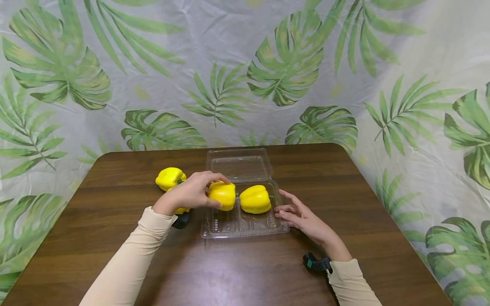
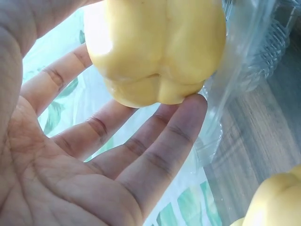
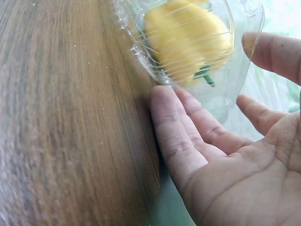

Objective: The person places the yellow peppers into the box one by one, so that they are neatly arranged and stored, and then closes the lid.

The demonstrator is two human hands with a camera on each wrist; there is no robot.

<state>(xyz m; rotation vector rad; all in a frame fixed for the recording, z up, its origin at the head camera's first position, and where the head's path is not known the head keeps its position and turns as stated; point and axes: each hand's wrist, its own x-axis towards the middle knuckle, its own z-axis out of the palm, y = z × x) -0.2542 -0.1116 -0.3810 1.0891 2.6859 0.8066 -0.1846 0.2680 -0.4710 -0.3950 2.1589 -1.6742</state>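
Note:
My left hand (image 1: 191,192) holds a yellow bell pepper (image 1: 223,196) between thumb and fingers, over the left half of a clear plastic clamshell container (image 1: 245,231). In the left wrist view the fingertips press against this pepper (image 2: 157,42); whether it touches the container's floor I cannot tell. Another yellow bell pepper (image 1: 255,199) lies on its side in the right half, its green stem pointing right. My right hand (image 1: 308,221) rests at the container's right edge, fingers extended. In the right wrist view its fingertips touch or nearly touch the clear wall (image 3: 148,68).
The container's lid (image 1: 239,165) is folded back, away from me. Left of it a yellow bell pepper (image 1: 170,178) lies on the brown wooden table (image 1: 237,272). One more pepper (image 1: 182,211) is partly hidden by my left wrist. A leaf-patterned cloth (image 1: 229,85) hangs behind.

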